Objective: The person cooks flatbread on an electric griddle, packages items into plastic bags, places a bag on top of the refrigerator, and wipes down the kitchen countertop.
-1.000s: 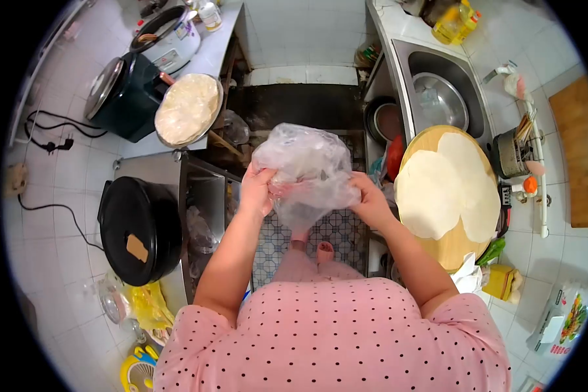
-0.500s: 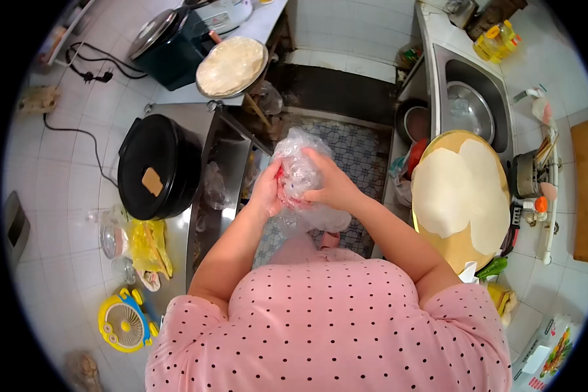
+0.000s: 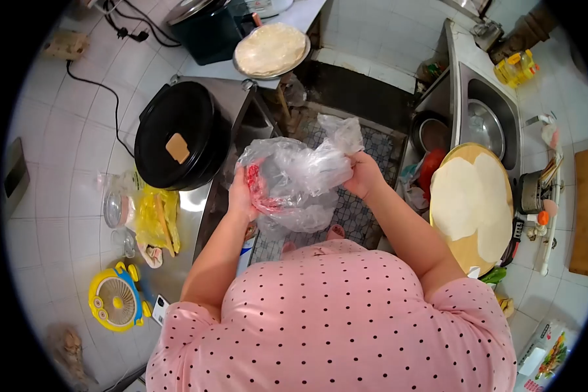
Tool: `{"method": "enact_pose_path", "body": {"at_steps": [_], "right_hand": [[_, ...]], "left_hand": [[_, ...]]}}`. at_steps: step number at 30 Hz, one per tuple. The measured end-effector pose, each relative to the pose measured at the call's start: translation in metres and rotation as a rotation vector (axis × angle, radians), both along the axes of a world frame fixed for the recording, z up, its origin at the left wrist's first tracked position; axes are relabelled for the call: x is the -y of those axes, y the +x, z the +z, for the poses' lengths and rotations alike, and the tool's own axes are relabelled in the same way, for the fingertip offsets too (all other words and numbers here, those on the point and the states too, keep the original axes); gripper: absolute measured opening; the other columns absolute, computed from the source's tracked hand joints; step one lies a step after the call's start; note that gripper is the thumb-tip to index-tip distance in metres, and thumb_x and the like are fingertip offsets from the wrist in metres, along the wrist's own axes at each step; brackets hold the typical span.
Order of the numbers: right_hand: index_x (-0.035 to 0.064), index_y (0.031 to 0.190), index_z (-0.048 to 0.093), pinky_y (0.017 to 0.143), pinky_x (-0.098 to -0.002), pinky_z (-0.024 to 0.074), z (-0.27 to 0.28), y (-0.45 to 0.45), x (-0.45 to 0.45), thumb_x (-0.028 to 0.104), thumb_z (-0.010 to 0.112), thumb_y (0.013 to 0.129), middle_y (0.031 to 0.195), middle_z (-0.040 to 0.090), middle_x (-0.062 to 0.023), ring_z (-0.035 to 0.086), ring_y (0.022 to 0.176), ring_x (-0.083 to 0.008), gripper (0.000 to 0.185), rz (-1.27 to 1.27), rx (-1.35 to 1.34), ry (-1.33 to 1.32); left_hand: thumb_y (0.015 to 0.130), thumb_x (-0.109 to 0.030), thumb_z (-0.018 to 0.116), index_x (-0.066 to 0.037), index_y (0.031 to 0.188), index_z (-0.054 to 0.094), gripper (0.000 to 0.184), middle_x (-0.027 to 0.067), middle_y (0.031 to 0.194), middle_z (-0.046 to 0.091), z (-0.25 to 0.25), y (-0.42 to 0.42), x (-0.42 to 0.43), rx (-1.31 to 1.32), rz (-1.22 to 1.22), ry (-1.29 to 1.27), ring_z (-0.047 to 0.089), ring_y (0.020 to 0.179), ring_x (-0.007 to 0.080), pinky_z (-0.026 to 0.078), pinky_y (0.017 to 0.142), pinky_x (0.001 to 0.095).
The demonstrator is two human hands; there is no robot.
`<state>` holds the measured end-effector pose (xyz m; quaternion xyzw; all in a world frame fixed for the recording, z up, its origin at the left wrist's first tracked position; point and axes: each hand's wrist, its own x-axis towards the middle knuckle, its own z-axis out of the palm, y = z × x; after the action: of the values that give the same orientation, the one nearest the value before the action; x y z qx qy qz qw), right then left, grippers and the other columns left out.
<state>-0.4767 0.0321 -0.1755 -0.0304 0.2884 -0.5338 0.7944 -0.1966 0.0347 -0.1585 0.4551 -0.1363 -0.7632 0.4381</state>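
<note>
Left grip (image 3: 240,196) and right grip (image 3: 366,175) pinch the plastic bag (image 3: 317,168) between them — seemingly spreading it; the next move likely needs even tension.

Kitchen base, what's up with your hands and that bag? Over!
Right hand gripping clear plastic bag. Left hand at its red-patched side, grip partly hidden. Nothing seen blocking either hand. Over.

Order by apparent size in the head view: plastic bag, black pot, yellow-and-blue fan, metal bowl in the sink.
Largest: plastic bag and black pot, too alike to rank
Then: yellow-and-blue fan
Smallest: metal bowl
</note>
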Motion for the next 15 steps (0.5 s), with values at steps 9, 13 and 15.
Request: {"method": "enact_pose_path", "body": {"at_steps": [9,13,15], "right_hand": [[0.0011,0.126,0.045,0.091,-0.0382,0.0523,-0.052,0.065,0.016,0.019,0.042,0.096,0.123,0.056,-0.0127,0.058,0.110,-0.0273,0.035,-0.309,0.056,0.164],[0.0020,0.132,0.037,0.101,-0.0458,0.0440,-0.103,0.102,0.031,0.018,0.042,0.097,0.132,0.046,-0.0145,0.050,0.119,-0.0301,0.039,-0.329,0.023,0.248],[0.0032,0.134,0.035,0.102,-0.0487,0.0410,-0.142,0.127,0.047,0.018,0.043,0.098,0.134,0.043,-0.0147,0.046,0.121,-0.0303,0.040,-0.301,0.046,0.297]], "left_hand": [[0.098,-0.054,0.028,-0.018,0.121,0.054,0.051,-0.0011,0.061,0.044,-0.097,0.092,-0.091,0.046,0.096,0.306,0.035,0.045,0.0130,0.050,0.058,0.0477],[0.097,-0.057,0.030,-0.017,0.112,0.057,0.050,-0.0009,0.061,0.045,-0.110,0.104,-0.133,0.146,0.256,0.492,0.039,0.047,0.0139,0.047,0.053,0.0477],[0.097,-0.056,0.030,-0.015,0.098,0.059,0.050,0.0003,0.059,0.047,-0.124,0.116,-0.147,0.145,0.303,0.491,0.043,0.049,0.0151,0.046,0.049,0.0467]]}}
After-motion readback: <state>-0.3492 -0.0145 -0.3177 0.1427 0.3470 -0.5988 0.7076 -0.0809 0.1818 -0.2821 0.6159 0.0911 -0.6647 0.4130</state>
